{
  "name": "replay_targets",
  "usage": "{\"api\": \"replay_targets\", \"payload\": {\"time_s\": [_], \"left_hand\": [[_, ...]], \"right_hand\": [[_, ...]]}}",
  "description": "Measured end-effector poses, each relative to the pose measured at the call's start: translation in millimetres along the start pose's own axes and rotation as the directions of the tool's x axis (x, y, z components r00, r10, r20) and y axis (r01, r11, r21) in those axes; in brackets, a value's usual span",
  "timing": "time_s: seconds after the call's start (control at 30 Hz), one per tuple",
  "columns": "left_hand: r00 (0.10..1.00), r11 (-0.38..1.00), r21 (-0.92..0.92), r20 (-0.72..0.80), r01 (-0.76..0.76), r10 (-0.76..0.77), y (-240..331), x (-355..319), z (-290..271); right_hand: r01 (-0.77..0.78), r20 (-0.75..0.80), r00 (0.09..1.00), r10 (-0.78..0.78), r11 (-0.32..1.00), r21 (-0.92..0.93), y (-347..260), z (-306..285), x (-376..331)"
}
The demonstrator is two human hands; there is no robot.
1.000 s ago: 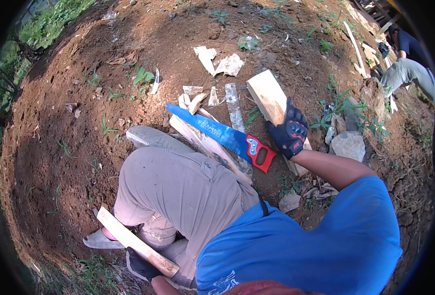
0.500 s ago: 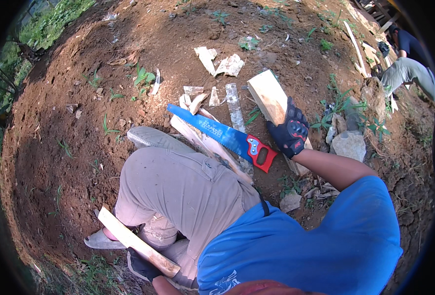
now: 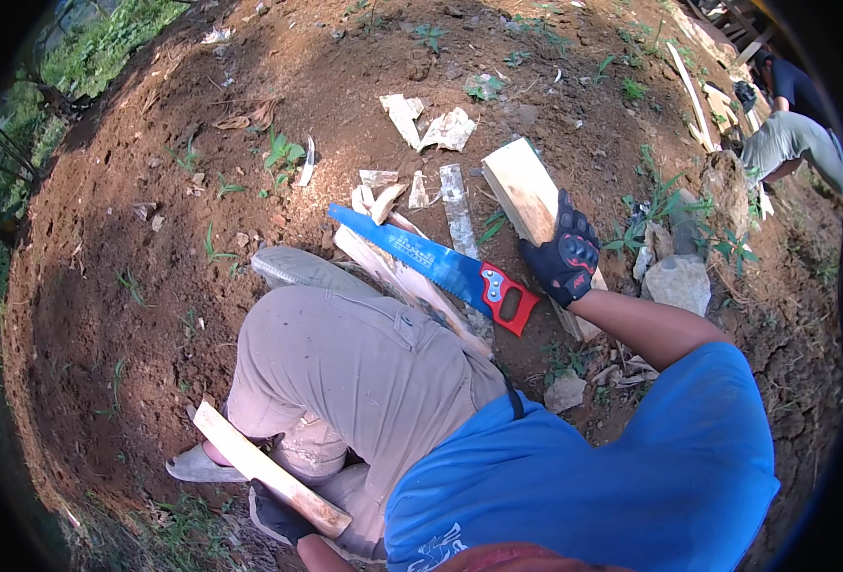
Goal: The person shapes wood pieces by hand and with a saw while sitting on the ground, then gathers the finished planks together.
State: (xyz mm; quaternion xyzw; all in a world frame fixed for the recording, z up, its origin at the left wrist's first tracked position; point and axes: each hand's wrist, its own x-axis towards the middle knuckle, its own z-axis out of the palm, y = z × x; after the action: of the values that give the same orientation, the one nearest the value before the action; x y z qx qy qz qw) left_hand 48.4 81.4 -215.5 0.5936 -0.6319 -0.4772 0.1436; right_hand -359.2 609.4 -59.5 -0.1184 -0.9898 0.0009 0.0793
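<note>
Basically nothing's been moved since the earlier frame, just the view nudged slightly. Pale slat (image 3: 271,469) is gripped low down by the left hand (image 3: 278,515), near the sandalled foot (image 3: 200,465); thick block (image 3: 519,184), on dirt (image 3: 345,86), is covered by the right hand (image 3: 566,252), can't tell if clamped.

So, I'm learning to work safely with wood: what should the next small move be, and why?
Probably the right hand should leave the block and slide the saw aside by its red handle: it lies near that hand, the toothed edge faces the bent leg, and the left hand holds a plank.
</note>
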Motion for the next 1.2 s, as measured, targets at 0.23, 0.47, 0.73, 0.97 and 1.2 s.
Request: {"api": "replay_targets", "payload": {"time_s": [0.23, 0.47, 0.73, 0.97, 1.2], "left_hand": [[0.996, 0.983, 0.161, -0.019, -0.086, 0.09, -38, 22, -7], [0.998, 0.985, 0.161, 0.004, -0.067, 0.067, -35, 22, -9], [0.988, 0.965, 0.215, 0.052, -0.152, 0.144, -31, 17, -9], [0.999, 0.996, 0.076, 0.012, -0.043, 0.042, 6, -4, -1], [0.999, 0.999, -0.007, -0.016, -0.043, 0.043, -4, 0, 0]], "right_hand": [[0.001, 0.0, 1.0, -0.001, 1.0, 0.001, -2, -1, 0], [0.016, -0.094, 0.995, -0.019, 0.999, -0.033, 0, 8, -1], [0.001, -0.054, 0.999, -0.001, 1.0, -0.007, -2, 3, -1], [-0.018, 0.002, 1.0, 0.018, 1.0, -0.005, -2, 2, 0], [-0.007, -0.061, 0.998, 0.006, 1.0, -0.019, -3, 4, -1]]}}
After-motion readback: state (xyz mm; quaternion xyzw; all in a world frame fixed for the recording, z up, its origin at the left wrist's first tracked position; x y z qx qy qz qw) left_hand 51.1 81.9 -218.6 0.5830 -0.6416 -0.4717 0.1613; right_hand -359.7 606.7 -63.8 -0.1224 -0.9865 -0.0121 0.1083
